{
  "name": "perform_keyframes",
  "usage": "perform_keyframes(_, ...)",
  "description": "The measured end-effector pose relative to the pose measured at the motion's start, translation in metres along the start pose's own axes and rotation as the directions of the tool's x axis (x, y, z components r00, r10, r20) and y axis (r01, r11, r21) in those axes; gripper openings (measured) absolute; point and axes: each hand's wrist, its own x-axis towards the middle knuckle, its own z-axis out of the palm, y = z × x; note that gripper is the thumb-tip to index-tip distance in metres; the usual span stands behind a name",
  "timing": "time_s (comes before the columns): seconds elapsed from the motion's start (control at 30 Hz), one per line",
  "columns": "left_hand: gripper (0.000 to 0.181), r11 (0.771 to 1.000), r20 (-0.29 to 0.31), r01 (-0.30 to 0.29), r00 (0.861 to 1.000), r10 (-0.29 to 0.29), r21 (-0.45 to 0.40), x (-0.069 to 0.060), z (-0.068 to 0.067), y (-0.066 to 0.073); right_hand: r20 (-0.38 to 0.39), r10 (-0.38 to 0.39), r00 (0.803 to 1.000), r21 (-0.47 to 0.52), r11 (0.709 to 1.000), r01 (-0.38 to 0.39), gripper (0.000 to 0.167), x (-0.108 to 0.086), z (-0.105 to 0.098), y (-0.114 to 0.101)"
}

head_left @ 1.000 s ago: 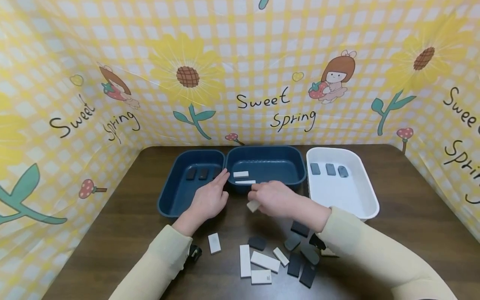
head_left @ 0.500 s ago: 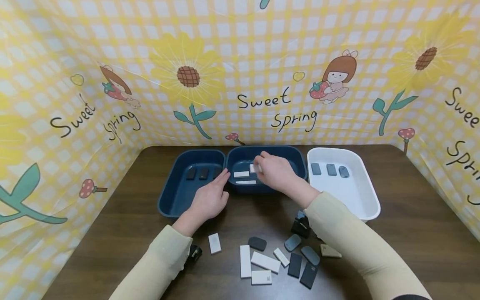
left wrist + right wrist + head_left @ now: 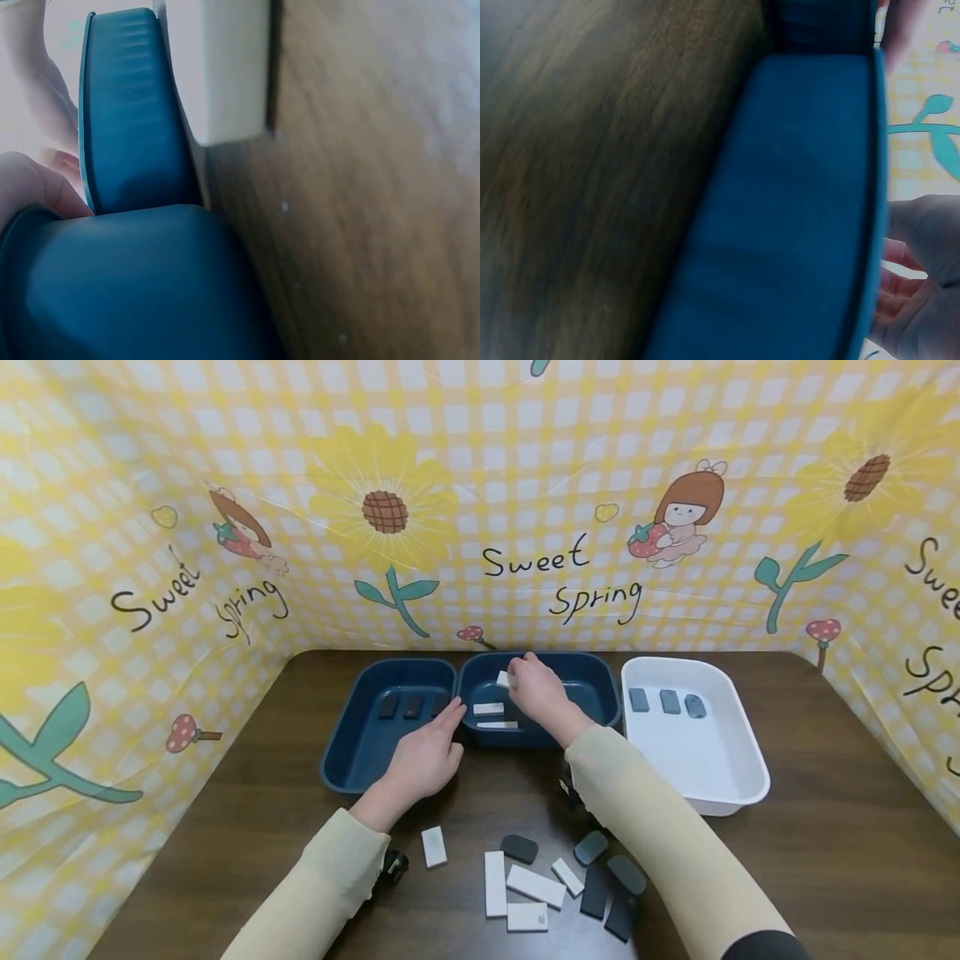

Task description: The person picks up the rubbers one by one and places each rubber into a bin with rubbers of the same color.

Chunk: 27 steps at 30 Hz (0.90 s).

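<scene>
Over the middle blue tray (image 3: 611, 693), my right hand (image 3: 538, 689) pinches a small white rectangular block (image 3: 502, 678) near the tray's back. Two more white blocks lie in that tray, one flat block (image 3: 489, 709) and one partly hidden by the front wall. My left hand (image 3: 423, 762) reaches to where the left blue tray (image 3: 337, 758) meets the middle one. Its extended fingers rest at the rim and hide part of a black block behind them. In the right wrist view the right hand (image 3: 922, 277) is partly cut off behind the tray wall.
A white tray (image 3: 697, 768) at the right holds three grey-blue pieces. Two black blocks (image 3: 387, 707) show in the left tray. On the wooden table nearer me lie white blocks (image 3: 536, 887), black blocks (image 3: 595, 893) and rounded dark pieces (image 3: 519, 848). Patterned cloth hangs behind.
My right hand has carried the white block from in front of the middle tray up and into it, toward the back. My left hand has stayed at the rim.
</scene>
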Motion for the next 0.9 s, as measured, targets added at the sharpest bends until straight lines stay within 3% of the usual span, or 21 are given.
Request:
perform_keyframes(0.13,0.054,1.0,0.009,0.0,1.0,0.0,0.001,0.001,-0.001,0.001,0.046,0.02,0.999,-0.013,1.0,-0.019,0.021,0.01,0.01,0.001)
perform_keyframes(0.33,0.053,1.0,0.004,-0.012,1.0,0.012,0.011,0.003,0.0,0.002,0.124,0.003,0.992,-0.117,0.993,0.011,0.012,0.021,0.015,0.004)
perform_keyframes(0.57,0.054,1.0,-0.004,-0.014,1.0,0.014,0.017,0.004,0.003,0.003,0.234,0.044,0.971,-0.167,0.986,-0.004,0.021,0.036,0.016,0.01)
perform_keyframes(0.67,0.054,1.0,0.004,-0.012,1.0,0.012,0.008,0.003,0.002,0.003,0.272,0.053,0.961,-0.174,0.985,-0.005,0.022,0.04,0.019,0.012)
perform_keyframes(0.9,0.055,1.0,0.009,-0.003,1.0,0.003,0.01,0.0,0.0,0.0,0.318,-0.002,0.948,-0.11,0.993,0.039,0.029,0.047,0.027,0.006)
